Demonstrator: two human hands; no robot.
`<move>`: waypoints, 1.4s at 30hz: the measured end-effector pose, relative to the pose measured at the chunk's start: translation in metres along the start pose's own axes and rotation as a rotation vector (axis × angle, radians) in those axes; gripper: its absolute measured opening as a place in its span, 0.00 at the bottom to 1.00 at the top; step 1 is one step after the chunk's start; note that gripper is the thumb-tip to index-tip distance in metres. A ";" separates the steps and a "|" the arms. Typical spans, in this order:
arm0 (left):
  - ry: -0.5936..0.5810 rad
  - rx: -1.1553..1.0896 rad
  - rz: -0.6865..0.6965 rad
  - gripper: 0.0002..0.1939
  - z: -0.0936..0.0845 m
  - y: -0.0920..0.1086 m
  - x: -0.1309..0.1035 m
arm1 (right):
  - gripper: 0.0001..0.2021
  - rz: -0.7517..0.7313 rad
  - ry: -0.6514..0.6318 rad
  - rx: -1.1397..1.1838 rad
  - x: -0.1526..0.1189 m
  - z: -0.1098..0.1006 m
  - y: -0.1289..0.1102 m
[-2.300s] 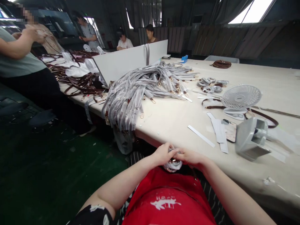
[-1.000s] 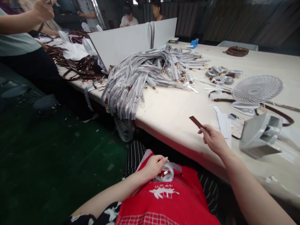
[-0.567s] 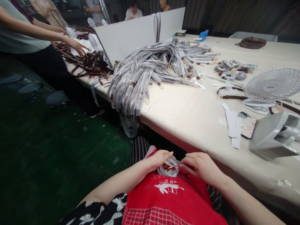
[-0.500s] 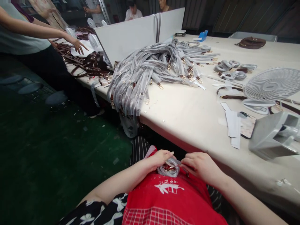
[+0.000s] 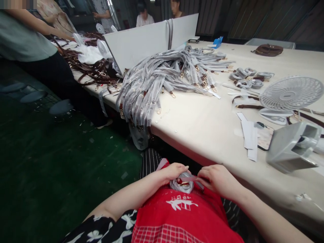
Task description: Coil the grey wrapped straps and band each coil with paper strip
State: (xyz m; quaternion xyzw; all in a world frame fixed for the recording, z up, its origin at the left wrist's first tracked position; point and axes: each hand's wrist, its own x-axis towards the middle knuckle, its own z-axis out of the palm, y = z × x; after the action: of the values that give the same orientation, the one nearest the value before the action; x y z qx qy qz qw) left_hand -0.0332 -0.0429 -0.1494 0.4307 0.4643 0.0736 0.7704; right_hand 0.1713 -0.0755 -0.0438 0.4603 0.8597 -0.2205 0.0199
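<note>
A coiled strap (image 5: 182, 187) in greyish clear wrapping lies against the red apron (image 5: 174, 216) on my lap, a gold-coloured metal clasp showing within the coil. My left hand (image 5: 175, 171) is closed around the coil's far left side. Across the top of the coil runs a pale, narrow strip (image 5: 190, 179) to my right hand (image 5: 215, 176), whose thumb and fingers pinch its end. Whether this strip is tape or the wrapped strap's own end, I cannot tell.
Wrapped straps (image 5: 152, 77) heap over the edge of the white table (image 5: 192, 135). Rolled straps (image 5: 244, 76), a fan (image 5: 291, 92), white paper strips (image 5: 248, 135), a phone (image 5: 264, 135) and a grey tape dispenser (image 5: 293, 148) lie to the right. A co-worker (image 5: 27, 40) stands at left.
More of the pale strip shows stretched between the coil and my right hand. My left hand stays on the coil. The co-worker's outstretched hand has drawn back from the white material at left.
</note>
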 end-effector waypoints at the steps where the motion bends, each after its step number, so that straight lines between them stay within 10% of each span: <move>1: 0.002 0.007 0.001 0.30 0.000 0.000 0.001 | 0.12 0.000 -0.001 -0.039 0.000 -0.002 -0.004; 11: 0.066 0.066 -0.004 0.25 0.004 -0.004 0.006 | 0.11 -0.020 -0.123 -0.194 0.025 0.008 -0.058; 23: 0.210 0.086 -0.025 0.15 0.011 -0.004 0.001 | 0.11 0.189 -0.044 -0.130 0.049 0.048 -0.048; 42: -0.038 0.114 0.022 0.15 0.009 0.000 -0.010 | 0.05 0.271 0.107 0.033 0.024 0.044 -0.035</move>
State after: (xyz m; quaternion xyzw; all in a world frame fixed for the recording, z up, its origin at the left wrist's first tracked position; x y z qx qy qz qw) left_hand -0.0321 -0.0532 -0.1413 0.4804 0.4481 0.0475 0.7524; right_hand 0.1223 -0.0906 -0.0768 0.5835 0.7858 -0.2051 -0.0041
